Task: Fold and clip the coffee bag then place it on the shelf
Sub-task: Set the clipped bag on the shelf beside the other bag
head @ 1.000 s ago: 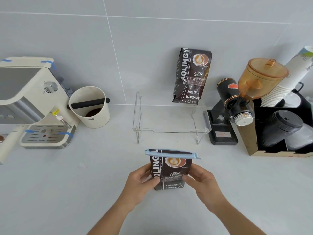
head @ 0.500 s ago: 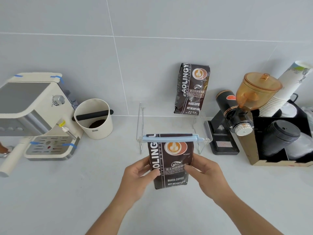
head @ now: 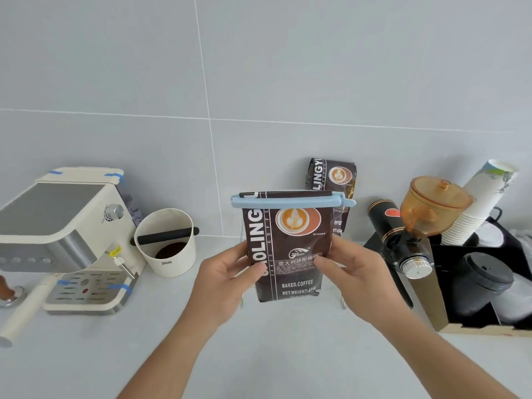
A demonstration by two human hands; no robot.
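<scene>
- I hold a dark brown coffee bag (head: 288, 254) upright in the air, above the pale grey counter (head: 259, 355), with its printed front facing me.
- My left hand (head: 221, 286) grips the bag's left edge about halfway down: the thumb lies across the front, and the fingers wrap behind, out of sight.
- My right hand (head: 354, 280) grips the right edge at the same height, thumb pressed on the front label, fingers behind the bag.
- The bag sits between my two hands, its upper half rising above them and its bottom edge hanging just below.
- A light blue clip (head: 290, 201) is clamped straight across the folded top of the bag, well above both hands, its tip jutting out to the right.
- Behind the held bag, further away, a second coffee bag (head: 339, 180) leans against the tiled wall.
- A clear shelf is mostly hidden by the bag; only its thin legs (head: 342, 303) peek out below.
- Far left stands a cream espresso machine (head: 63, 234), with a white knock box (head: 169, 249) beside it.
- To the right stand a black grinder with an amber hopper (head: 431, 208) and a stack of paper cups (head: 483, 197).
</scene>
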